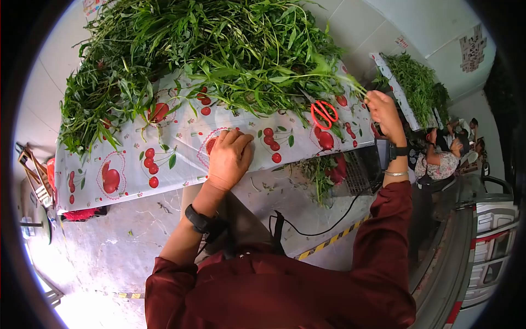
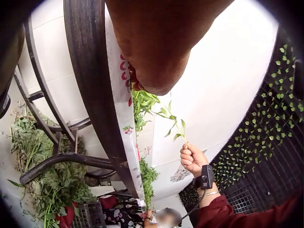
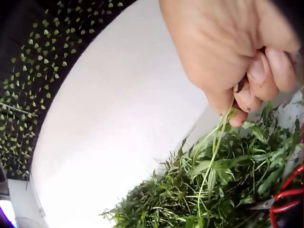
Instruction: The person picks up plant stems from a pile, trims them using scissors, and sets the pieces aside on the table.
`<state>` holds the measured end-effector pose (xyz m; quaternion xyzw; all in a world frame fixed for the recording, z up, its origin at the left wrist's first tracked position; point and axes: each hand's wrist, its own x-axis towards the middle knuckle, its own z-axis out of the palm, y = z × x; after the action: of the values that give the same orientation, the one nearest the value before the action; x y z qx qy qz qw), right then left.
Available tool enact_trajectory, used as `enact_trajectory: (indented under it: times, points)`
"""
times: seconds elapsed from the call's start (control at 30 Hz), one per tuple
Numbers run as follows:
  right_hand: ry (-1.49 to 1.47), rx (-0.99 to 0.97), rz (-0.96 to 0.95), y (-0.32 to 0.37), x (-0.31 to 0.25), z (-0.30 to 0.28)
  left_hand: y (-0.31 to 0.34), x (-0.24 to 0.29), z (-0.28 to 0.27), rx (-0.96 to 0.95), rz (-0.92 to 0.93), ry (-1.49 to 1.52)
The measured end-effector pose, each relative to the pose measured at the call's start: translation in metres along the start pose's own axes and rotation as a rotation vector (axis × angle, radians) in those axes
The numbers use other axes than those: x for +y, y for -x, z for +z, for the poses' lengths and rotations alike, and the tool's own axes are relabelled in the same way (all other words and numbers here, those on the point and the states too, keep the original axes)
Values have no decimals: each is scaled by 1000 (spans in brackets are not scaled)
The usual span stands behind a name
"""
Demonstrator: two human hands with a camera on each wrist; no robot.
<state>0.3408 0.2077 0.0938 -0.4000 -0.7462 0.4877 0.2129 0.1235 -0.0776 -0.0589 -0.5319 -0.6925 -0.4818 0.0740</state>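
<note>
My right hand (image 1: 385, 115) is raised at the table's right end and pinches the thin stems of a leafy green sprig (image 3: 216, 147) between thumb and fingers. The sprig's leaves point away from me, over the edge of a large heap of leafy greens (image 1: 208, 49). My left hand (image 1: 233, 156) rests on the white cherry-print tablecloth (image 1: 186, 137) near the front edge, fingers loosely bent and holding nothing. Between the hands, red-handled scissors (image 1: 324, 115) lie on the cloth, their blades partly hidden under leaves. In the left wrist view, the forearm covers most of the left hand.
To the right stands another table piled with greens (image 1: 416, 88), with a seated person (image 1: 438, 159) near it. Loose greens (image 1: 320, 181) and a black crate (image 1: 356, 178) are below the front edge. A black cable (image 1: 329, 233) runs beside my right arm.
</note>
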Motion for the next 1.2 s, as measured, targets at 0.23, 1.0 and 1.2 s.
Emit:
enact_trajectory:
  times: [0.23, 1.0, 1.2]
  points:
    - [-423, 125, -174, 18, 11, 24, -4, 3, 0, -10, -10, 56]
    - [-269, -279, -192, 89, 57, 227, -3, 11, 14, -232, -735, 1055]
    - [-334, -304, -67, 105, 55, 210, 1, 18, 19, -119, -588, 963]
